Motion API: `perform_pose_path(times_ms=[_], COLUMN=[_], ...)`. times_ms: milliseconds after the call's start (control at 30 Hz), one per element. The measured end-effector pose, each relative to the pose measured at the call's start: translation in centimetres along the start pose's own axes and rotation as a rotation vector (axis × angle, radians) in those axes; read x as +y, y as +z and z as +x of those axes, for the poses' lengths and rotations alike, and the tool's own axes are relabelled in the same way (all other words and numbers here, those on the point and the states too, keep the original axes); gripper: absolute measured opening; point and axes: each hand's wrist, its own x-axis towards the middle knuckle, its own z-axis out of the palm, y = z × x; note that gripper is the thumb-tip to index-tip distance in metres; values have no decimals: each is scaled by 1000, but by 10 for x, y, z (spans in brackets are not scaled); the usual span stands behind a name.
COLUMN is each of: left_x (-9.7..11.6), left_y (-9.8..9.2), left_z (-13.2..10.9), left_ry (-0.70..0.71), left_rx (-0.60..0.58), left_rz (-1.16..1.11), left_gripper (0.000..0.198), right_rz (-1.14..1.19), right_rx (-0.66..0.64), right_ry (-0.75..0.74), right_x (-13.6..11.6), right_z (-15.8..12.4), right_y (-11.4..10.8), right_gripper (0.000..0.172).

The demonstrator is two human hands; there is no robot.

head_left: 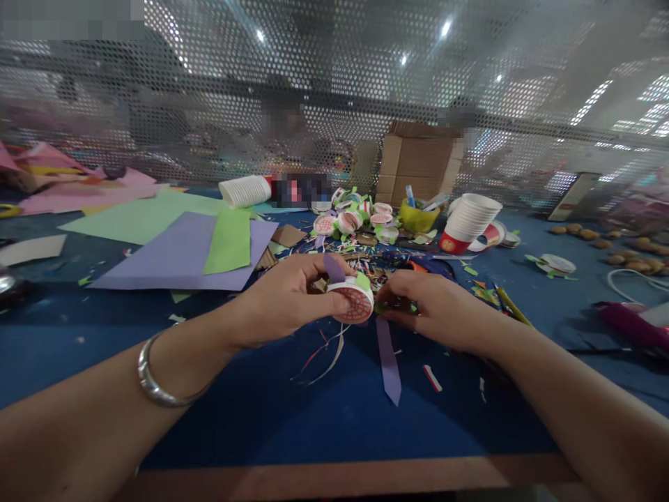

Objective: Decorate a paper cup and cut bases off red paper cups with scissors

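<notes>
- I see the left hand [290, 294] pinching the disc [360, 305], thumb on its face
- The right hand [439, 307] curls just right of the disc; I can't tell whether its fingertips grip anything
- The strip [388, 366] is on the disc's near side
- I judge the step as fitting tabs [363, 282] to the disc
- Next calls for steadying it, I think

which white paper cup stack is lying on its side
The left stack of white ribbed paper cups, behind the bright green rectangular paper; the right stack of white paper cups, red near its base, stands on end.
</notes>
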Motion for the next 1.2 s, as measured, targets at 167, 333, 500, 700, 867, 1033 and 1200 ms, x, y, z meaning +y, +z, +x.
perform_pose_path(times_ms=[167, 333, 500, 700, 867, 1033, 1200], left_x=[-4, -2, -1, -1, 0, -1, -4], left_y=[-1, -1, 0, 1, -1, -2, -3], left_z=[1, 2, 1, 1, 1, 2, 2], left_ry=[30, 36, 16, 4, 0, -20, 5], left_rx=[-28, 5, 24, 13, 39, -6, -4], left_rz=[-7, 60, 106, 49, 127, 58, -7], left_gripper=[15, 14, 18, 21, 20, 20, 18], right_rz=[7, 41, 78, 105, 119, 121, 75], right_rx=[-17, -42, -54, -64, -57, -39, 37], right_ry=[30, 40, 43, 56, 57, 52, 125], right_x=[2, 3, 2, 2, 2, 1, 11], right_z=[2, 6, 8, 9, 12, 10, -3], right_y=[3, 2, 2, 1, 3, -3, -19], right_gripper=[21, 22, 15, 8, 5, 7, 11])
